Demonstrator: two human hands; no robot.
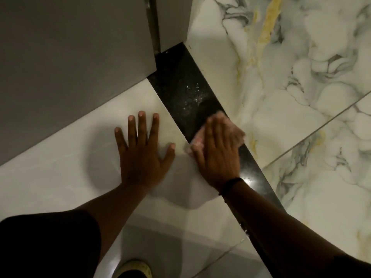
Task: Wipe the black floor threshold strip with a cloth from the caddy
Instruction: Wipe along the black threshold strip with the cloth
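Observation:
The black threshold strip [180, 87] runs diagonally across the floor from the door frame at the top middle down to the lower right. White specks and dust lie on it just above the cloth. A pink cloth [234, 127] lies flat on the strip, and my right hand [216, 151] presses down on it, blurred by motion. My left hand [142, 149] rests flat on the pale floor tile left of the strip, fingers spread, holding nothing. The caddy is not in view.
A grey wall [70, 67] and door frame [172, 23] stand at the upper left. Marble-patterned tiles [301, 87] spread right of the strip, pale plain tiles [60, 177] left of it. A shoe tip [134, 267] shows at the bottom edge.

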